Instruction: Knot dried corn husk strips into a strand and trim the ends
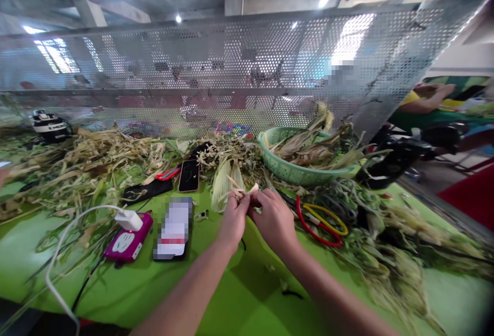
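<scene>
In the middle of the head view both hands meet over the green table (pixel 247 295). The fingers of my left hand (pixel 234 217) are closed in a pinch on a pale piece of corn husk (pixel 253 189). Closed on the same husk from the other side, my right hand (pixel 275 217) has its fingertips against the left ones. Part of the husk is hidden by the fingers. A broad light-green husk leaf (pixel 222 188) lies just beyond the left hand. Red-and-yellow-handled scissors (pixel 320 225) lie right of my right hand, their blades partly covered.
A green basket (pixel 301 173) of dried husks stands behind, against a perforated metal screen (pixel 231 63). Husk heaps (pixel 104 153) line the left and right. Phones (pixel 173 228), a magenta power strip (pixel 129 238) and a white cable (pixel 54 269) lie left. Another person's arm (pixel 432 100) shows far right.
</scene>
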Available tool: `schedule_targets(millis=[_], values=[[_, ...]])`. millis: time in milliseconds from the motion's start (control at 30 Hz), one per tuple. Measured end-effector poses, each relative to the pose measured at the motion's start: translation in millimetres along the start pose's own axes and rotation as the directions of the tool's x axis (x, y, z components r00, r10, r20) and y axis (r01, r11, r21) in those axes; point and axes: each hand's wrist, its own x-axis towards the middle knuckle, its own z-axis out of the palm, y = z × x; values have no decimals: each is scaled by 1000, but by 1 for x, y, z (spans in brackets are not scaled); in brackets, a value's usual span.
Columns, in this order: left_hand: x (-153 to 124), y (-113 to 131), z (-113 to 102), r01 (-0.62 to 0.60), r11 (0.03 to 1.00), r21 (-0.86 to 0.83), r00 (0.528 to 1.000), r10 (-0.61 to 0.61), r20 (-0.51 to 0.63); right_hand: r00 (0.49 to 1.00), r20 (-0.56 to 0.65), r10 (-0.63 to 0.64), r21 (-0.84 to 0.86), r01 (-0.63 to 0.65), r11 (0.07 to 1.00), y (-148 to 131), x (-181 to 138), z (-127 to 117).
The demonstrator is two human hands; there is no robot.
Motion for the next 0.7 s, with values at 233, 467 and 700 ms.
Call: schedule_targets(millis=[233,467,700], values=[[-2,0,0,-14,999,50,1000,15,-8,968,42,-249,-274,251,928,0,-2,-2],[1,2,-1,88,992,-85,996,-86,24,955,39,-295,-215,296,931,4,1,-2],[8,-4,-5,142,957,-254,990,-135,44,970,-56,-238,-94,233,968,3,1,-6]])
